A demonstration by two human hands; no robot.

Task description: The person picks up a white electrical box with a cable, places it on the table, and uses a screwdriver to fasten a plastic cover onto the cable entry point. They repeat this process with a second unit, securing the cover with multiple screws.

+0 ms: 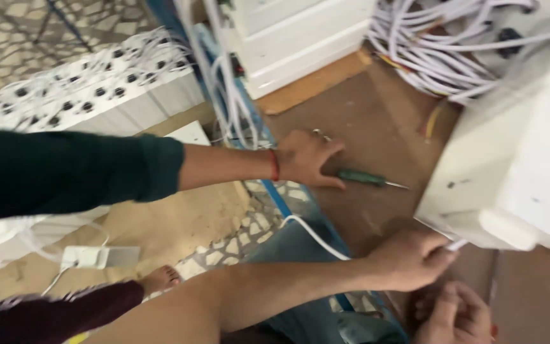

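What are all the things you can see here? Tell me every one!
white box: one, off-white, right side, on the brown board
white cable: one, runs over the blue-jeaned knee into the left hand
screwdriver: one, green handle, on the board, at the other person's hand
cable bundle: many white wires, top right
socket strips: white with black holes, top left; the count is blurred
white cabinet: one, top middle
switch plate: one, white, on the floor lower left
other person's hand: one, dark green sleeve, red wrist thread
bare foot: one, lower left
left hand: pinching the cable end at the box
right hand: bottom edge, partly cut off
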